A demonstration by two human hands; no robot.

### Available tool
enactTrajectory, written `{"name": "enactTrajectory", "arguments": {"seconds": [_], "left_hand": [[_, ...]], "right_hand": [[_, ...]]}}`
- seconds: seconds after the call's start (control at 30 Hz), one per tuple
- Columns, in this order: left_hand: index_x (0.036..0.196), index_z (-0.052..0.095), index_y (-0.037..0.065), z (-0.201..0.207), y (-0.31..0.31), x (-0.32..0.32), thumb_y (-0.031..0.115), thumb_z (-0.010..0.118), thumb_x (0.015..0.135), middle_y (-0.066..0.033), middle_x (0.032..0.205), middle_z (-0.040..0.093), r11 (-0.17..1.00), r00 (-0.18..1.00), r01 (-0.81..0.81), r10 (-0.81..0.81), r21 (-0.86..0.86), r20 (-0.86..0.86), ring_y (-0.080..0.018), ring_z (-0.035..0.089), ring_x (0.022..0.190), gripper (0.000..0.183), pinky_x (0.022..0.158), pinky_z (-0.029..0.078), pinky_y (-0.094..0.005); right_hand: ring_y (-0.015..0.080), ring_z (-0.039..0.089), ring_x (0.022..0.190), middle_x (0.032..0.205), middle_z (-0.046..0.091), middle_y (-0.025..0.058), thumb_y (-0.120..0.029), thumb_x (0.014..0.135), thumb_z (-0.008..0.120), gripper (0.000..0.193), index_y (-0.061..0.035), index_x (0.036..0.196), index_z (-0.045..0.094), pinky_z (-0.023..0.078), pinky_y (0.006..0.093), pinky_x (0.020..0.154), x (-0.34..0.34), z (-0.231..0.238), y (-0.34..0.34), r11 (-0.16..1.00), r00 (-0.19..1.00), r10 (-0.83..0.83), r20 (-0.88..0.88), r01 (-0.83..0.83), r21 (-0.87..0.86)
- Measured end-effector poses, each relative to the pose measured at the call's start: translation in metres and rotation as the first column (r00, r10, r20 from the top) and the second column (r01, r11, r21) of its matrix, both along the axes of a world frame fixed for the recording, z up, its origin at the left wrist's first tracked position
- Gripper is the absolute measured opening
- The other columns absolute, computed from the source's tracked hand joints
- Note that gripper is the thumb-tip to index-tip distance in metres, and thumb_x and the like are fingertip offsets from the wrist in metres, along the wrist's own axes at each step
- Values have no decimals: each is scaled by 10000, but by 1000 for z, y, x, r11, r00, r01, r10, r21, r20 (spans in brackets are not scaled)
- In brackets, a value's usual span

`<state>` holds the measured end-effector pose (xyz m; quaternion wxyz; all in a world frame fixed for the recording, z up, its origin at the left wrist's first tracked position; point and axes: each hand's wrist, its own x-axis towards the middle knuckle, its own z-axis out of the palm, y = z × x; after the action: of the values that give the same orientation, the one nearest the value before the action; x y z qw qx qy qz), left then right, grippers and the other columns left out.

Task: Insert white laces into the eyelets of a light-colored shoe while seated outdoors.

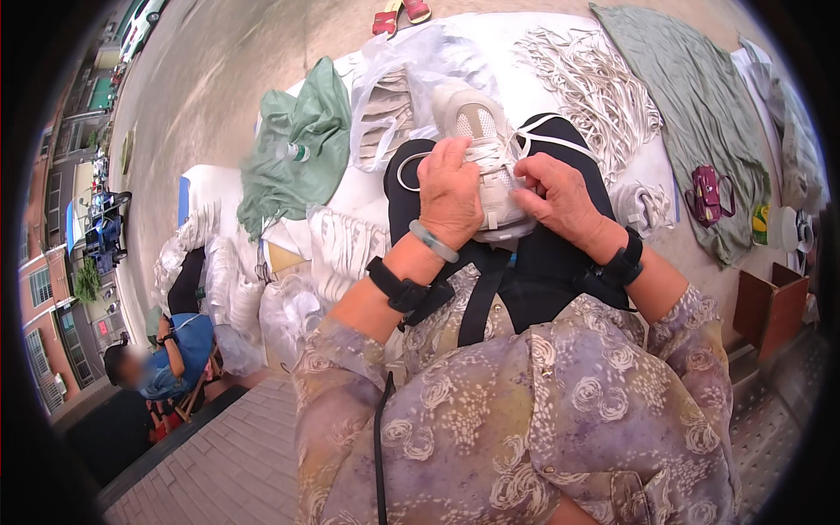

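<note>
A beige-white sneaker (479, 122) with a mesh toe rests across my lap, its toe pointing away from me. My left hand (451, 197) is closed on the sneaker's left side, fingers bent over the lacing. At the right side of the lacing, my right hand (564, 199) has its fingers curled together; what lies between the fingertips is too small to make out. A white shoelace (560, 140) runs from the sneaker in a loose loop over my right knee. Another loop of lace hangs beside my left hand.
Loose white laces (599, 87) lie heaped at the far right. Stacked shoe parts (385, 109) fill a clear plastic bag, and more rows (350, 249) lie left. A green cloth (302, 140), a maroon bag (709, 194) and a wooden stool (770, 306) lie around. Another person (188, 350) sits at left.
</note>
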<state>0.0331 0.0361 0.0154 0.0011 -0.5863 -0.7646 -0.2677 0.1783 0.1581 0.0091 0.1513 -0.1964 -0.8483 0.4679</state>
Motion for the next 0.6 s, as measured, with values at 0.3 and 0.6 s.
{"name": "enactTrajectory", "arguments": {"seconds": [0.3,0.6], "left_hand": [[787,561,18,-7,3,5,54,556,708,-164,1154,498,1000,999,-11,12,-13,41,-326,426,1135,86,925,290,-439],[809,566,30,-9,2,5,71,583,719,-154,1165,497,999,998,-48,48,-14,40,-322,433,1120,100,934,286,-432]], "right_hand": [[278,553,678,738,512,78,-66,722,614,111,-86,824,574,440,353,584,-26,-9,-6,952,987,39,-158,11,305],[248,522,660,743,514,56,-74,713,577,77,-111,774,549,344,360,611,-33,-2,-2,861,991,137,6,-122,493]]}}
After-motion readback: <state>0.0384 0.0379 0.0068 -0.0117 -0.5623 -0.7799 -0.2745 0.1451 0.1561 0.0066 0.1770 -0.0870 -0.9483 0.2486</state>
